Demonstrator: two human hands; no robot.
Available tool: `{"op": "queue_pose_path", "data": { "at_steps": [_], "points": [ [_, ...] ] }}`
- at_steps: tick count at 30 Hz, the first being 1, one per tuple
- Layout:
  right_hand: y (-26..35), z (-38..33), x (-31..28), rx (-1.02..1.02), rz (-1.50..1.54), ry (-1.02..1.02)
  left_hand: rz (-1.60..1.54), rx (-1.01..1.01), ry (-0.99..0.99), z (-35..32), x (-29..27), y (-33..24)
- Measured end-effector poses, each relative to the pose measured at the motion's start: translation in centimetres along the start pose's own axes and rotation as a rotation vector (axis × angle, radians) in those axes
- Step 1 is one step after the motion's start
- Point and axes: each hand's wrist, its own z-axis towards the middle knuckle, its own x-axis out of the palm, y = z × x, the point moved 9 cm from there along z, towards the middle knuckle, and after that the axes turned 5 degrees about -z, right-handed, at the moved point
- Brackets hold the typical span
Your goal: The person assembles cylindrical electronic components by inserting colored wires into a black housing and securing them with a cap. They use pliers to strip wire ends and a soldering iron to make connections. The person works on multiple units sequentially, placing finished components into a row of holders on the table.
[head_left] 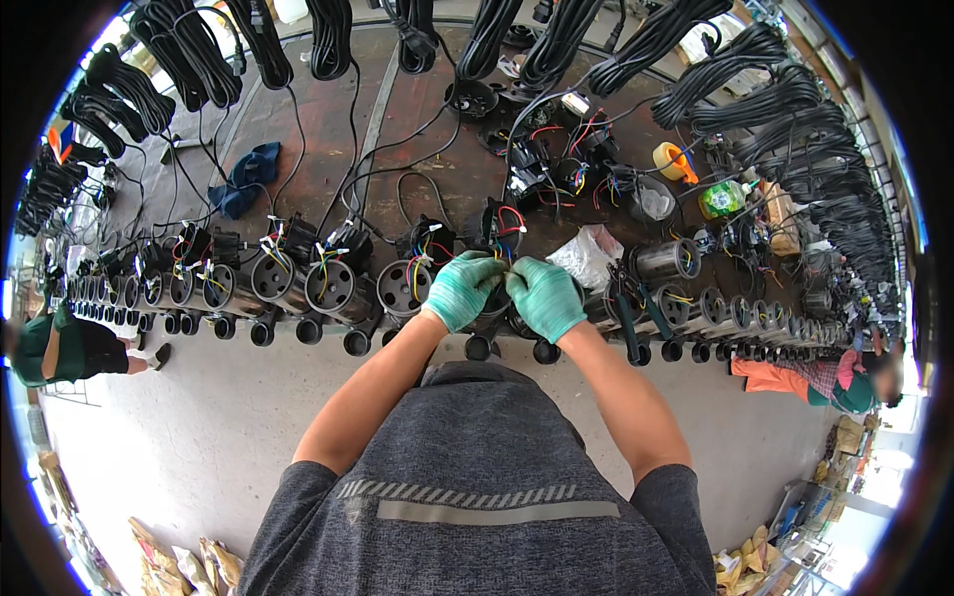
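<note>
Both forearms reach forward; gloved left hand (461, 289) and right hand (544, 295) meet, fingers curled.

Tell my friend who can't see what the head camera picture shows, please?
Two green-gloved hands, left hand and right hand, meet over coloured wires on a cylindrical motor housing. It sits in a long row of similar housings along a workbench hung with black cable bundles.

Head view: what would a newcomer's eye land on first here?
First, the two green-gloved hands at centre: the left hand and right hand meet over the coloured wires of a cylindrical motor unit. Next, the long row of motor units lined up along the bench edge from left to right. Behind them, bundles of coiled black cable ring the far side of the bench.
</note>
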Motion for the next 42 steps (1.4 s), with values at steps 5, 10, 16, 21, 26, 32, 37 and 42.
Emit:
{"op": "queue_pose_path", "data": {
  "at_steps": [5,10,16,21,26,32,37,42],
  "points": [
    [-1.7,-2.4,2.8,0.787,0.839,0.29,-0.006,0.015,-0.011,-0.2,-0.2,-0.1],
    [3.1,-0.4,-3.3,-0.314,-0.278,-0.143,0.014,0.016,-0.022,-0.1,0.0,0.2],
    [3.5,0.0,-0.5,-0.463,-0.501,0.095,0.009,0.022,-0.006,-0.1,-0.1,-0.1],
    [-0.8,0.7,1.9,0.088,0.045,0.17,0.011,0.009,0.004,-0.1,-0.1,-0.1],
    [-3.2,-1.0,1.5,0.602,0.398,0.352,0.024,0.002,-0.006,-0.1,-0.4,-0.5],
    [3.6,0.4,-1.6,-0.522,-0.332,0.04,0.01,0.021,-0.017,-0.2,-0.3,0.1],
    [2.9,0.5,-0.6,-0.582,-0.389,0.09,-0.001,-0.004,-0.016,0.1,-0.1,-0.4],
    [0.7,1.5,-0.6,-0.082,-0.073,0.106,0.101,0.022,-0.039,-0.1,-0.2,-0.3]
  ]
}}
